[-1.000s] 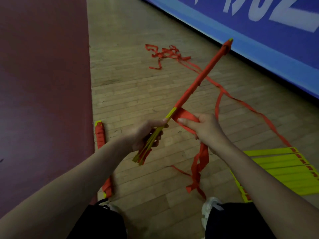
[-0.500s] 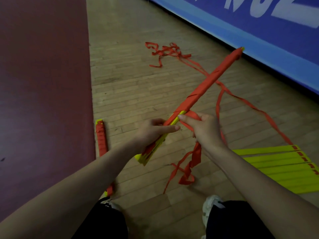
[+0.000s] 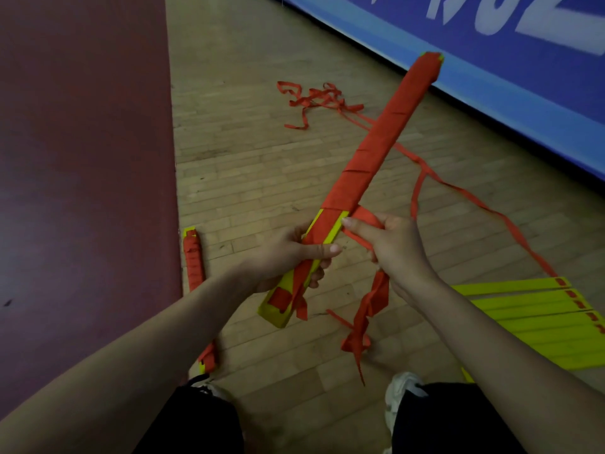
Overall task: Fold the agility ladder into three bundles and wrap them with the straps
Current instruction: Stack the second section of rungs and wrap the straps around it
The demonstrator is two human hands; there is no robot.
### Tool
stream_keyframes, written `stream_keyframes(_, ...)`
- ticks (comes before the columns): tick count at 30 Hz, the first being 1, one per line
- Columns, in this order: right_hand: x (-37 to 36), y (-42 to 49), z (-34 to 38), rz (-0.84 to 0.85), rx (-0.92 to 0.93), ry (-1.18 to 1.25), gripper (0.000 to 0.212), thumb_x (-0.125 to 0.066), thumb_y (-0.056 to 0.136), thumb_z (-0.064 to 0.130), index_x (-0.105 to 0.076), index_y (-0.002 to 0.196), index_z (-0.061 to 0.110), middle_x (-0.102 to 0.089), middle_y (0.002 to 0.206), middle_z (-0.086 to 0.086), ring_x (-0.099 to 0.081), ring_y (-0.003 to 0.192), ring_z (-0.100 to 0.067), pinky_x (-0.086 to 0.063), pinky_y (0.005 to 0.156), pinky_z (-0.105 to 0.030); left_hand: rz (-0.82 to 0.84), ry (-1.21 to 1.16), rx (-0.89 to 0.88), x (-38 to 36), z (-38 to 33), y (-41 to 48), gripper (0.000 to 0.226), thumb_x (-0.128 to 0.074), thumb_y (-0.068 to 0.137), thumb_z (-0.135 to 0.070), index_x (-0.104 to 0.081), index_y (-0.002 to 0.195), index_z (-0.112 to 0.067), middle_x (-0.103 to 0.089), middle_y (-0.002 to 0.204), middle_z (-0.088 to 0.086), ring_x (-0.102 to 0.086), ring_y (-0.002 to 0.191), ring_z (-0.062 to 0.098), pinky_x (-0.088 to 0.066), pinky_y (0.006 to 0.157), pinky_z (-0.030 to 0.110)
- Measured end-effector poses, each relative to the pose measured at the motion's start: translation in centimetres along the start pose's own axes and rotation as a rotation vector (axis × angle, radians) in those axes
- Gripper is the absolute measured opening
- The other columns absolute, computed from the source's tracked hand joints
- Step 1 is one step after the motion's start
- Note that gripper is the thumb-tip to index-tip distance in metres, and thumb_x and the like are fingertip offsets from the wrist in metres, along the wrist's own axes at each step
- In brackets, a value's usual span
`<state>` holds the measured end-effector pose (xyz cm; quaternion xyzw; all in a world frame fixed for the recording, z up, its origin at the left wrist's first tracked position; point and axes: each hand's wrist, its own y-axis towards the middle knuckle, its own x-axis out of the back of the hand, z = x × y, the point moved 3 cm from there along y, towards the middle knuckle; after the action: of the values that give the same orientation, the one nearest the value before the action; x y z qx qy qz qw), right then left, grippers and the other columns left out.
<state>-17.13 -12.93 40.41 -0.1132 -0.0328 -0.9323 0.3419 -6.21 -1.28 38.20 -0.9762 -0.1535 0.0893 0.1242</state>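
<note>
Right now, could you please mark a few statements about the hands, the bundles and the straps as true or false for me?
1. The left hand grips the held bundle near its yellow lower end. True.
2. The right hand holds nothing. False: it pinches the red strap beside the bundle.
3. The held bundle is wrapped in red along its whole length. False: its lower end shows bare yellow.
4. A wrapped bundle lies on the floor beside the maroon mat. True.
5. The yellow rungs on the right are wrapped. False: they lie flat and unwrapped.
</note>
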Motion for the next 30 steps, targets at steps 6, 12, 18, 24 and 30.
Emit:
stream_keyframes(6, 0.4, 0.6, -0.1, 0.001, -0.019, 0.002, 0.016, -0.075, 0.08, 0.031, -0.073, 0.075, 0.017, -0.039, 0.043, 0.006, -0.036, 0.036, -0.004, -0.029, 0.036, -0.018, -0.011, -0.101, 0.088, -0.1, -0.5, 0.4, 0.02, -0.05, 0.097, -0.026, -0.052, 0.115, -0.019, -0.058, 0.075, 0.009, -0.056, 0.061, 0.022, -0.048, 0.058, 0.031)
stream_keyframes(12, 0.6, 0.7, 0.3, 0.043, -0.009, 0.057, 0.015, -0.074, 0.082, 0.03, -0.072, 0.078, 0.016, -0.038, 0.042, 0.008, -0.034, 0.036, -0.003, -0.027, 0.034, -0.017, 0.113, -0.234, 0.0, 0.2, -0.7, -0.3, 0.03, -0.05, 0.091, -0.008, -0.051, 0.121, -0.015, -0.059, 0.082, 0.01, -0.059, 0.064, 0.022, -0.056, 0.062, 0.035)
stream_keyframes(18, 0.4, 0.9, -0.2, 0.103, -0.022, 0.028, 0.021, -0.071, 0.084, 0.032, -0.071, 0.082, 0.011, -0.041, 0.04, 0.009, -0.038, 0.036, -0.004, -0.031, 0.036, -0.017, 0.037, -0.193, -0.051, 0.0, -0.9, -0.1, 0.013, -0.042, 0.096, -0.008, -0.049, 0.104, -0.015, -0.053, 0.074, 0.009, -0.047, 0.046, 0.019, -0.043, 0.045, 0.025)
stream_keyframes(24, 0.6, 0.8, -0.5, 0.148, 0.08, -0.198, 0.037, -0.069, 0.086, 0.033, -0.054, 0.057, 0.018, -0.047, 0.039, 0.008, -0.044, 0.035, -0.003, -0.034, 0.04, -0.015, -0.075, -0.16, -0.025, 0.9, -0.7, 0.5, 0.023, -0.033, 0.097, -0.025, -0.052, 0.105, -0.014, -0.057, 0.077, 0.01, -0.051, 0.052, 0.021, -0.043, 0.05, 0.027)
stream_keyframes(30, 0.2, 0.4, -0.2, 0.091, 0.157, -0.218, 0.042, -0.067, 0.087, 0.036, -0.05, 0.052, 0.019, -0.044, 0.039, 0.008, -0.042, 0.037, -0.002, -0.032, 0.042, -0.015, -0.107, -0.071, -0.036, 0.5, 0.0, 0.6, 0.022, -0.041, 0.101, -0.03, -0.051, 0.108, -0.012, -0.058, 0.084, 0.01, -0.055, 0.062, 0.018, -0.046, 0.056, 0.031)
